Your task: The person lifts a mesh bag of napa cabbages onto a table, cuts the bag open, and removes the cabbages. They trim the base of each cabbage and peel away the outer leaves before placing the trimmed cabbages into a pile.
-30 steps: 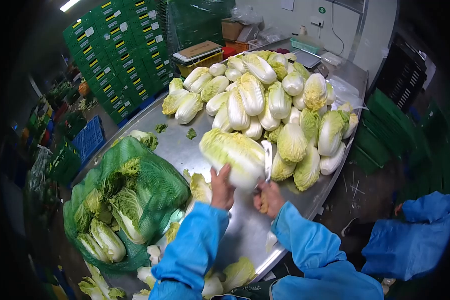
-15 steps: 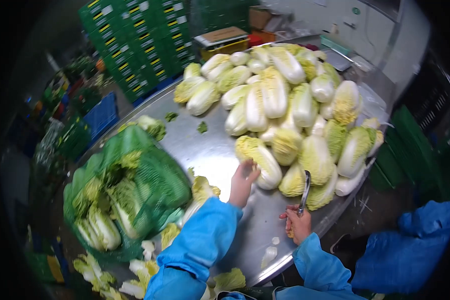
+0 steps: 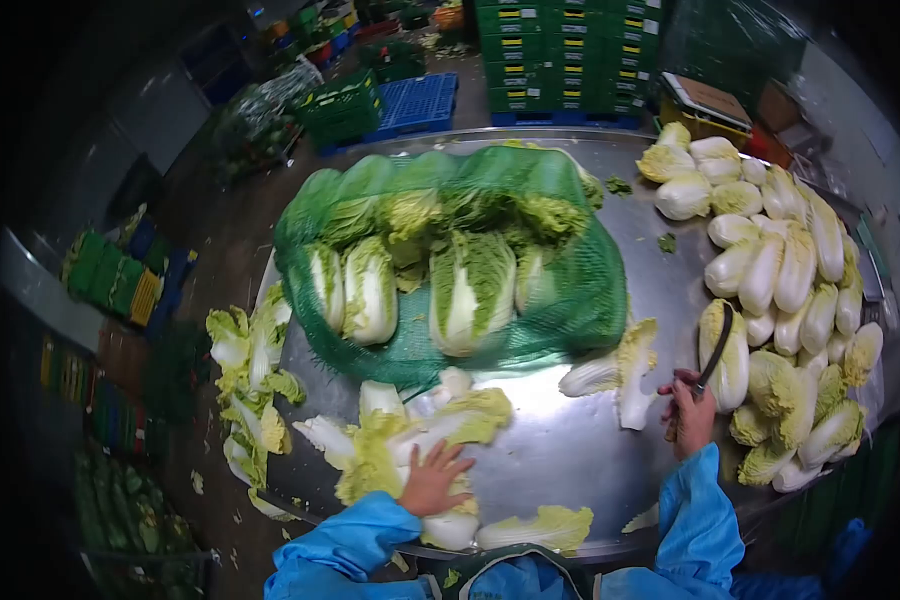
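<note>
My left hand [image 3: 436, 480] has its fingers spread over loose, pale cabbage leaves [image 3: 375, 455] at the near left of the metal table. My right hand [image 3: 690, 415] is wrapped round the handle of a curved knife [image 3: 717, 345], whose blade points up and away. A green mesh bag [image 3: 450, 365] with several green-white cabbages [image 3: 470, 290] lies open toward me beyond my left hand. Between the bag and my right hand are loose leaves [image 3: 635, 375]. To the right of the knife is a heap of trimmed cabbages [image 3: 795, 260].
The steel table [image 3: 560, 470] has a raised edge. More leaves [image 3: 255, 370] hang over its left rim. Behind stand stacked green crates [image 3: 570, 60] and a blue pallet [image 3: 415, 105]. A yellow box [image 3: 705, 115] is at the back right.
The view has swung left. My left hand has moved from beside the cabbage heap to the loose leaves at the near left, fingers spread. My right hand still holds the knife.
</note>
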### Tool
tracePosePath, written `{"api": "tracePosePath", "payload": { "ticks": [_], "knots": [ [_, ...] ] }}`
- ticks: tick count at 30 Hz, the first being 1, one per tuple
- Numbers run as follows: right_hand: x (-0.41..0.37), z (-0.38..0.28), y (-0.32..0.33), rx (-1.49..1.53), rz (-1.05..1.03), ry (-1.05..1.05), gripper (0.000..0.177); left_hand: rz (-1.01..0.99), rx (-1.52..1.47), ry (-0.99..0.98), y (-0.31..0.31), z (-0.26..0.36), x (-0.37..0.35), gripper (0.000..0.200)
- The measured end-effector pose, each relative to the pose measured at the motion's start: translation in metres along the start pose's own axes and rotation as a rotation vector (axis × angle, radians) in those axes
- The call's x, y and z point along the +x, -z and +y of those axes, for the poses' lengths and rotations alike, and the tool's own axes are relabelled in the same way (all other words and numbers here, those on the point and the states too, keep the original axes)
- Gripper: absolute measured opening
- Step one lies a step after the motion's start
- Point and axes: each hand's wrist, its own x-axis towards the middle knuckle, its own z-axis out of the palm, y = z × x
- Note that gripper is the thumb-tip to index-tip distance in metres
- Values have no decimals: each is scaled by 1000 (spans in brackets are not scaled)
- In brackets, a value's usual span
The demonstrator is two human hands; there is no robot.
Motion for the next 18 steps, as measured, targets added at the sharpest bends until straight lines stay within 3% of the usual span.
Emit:
{"api": "tracePosePath", "payload": {
  "ticks": [3, 5, 7, 8, 9, 11, 13, 17, 18],
  "knots": [
    [12, -19, -86, -1, -211, 7, 32, 91, 45, 96, 20, -92, -40, 62],
    [27, -30, -149, 151, -397, 16, 36, 163, 111, 207, 50, -147, -55, 58],
    [48, -37, -212, 197, -474, 2, 42, 324, 143, 283, 83, -186, -52, 49],
    [70, -23, -238, 215, -459, -17, 45, 452, 153, 277, 98, -196, -43, 43],
    [90, -11, -261, 90, -387, -1, 43, 448, 148, 262, 108, -201, -29, 43],
    [130, 32, -284, -44, -306, 15, 42, 712, -535, 344, 142, -180, 17, 31],
    [164, 76, -292, -429, -169, 232, 37, 694, -962, 251, 157, -168, 75, 29],
    [123, 80, -291, -396, -141, 190, 34, 368, -1225, 380, 155, -155, 217, 49],
    [113, 79, -289, -267, -118, 103, 32, 261, -1307, 495, 157, -150, 252, 56]
  ]
}}
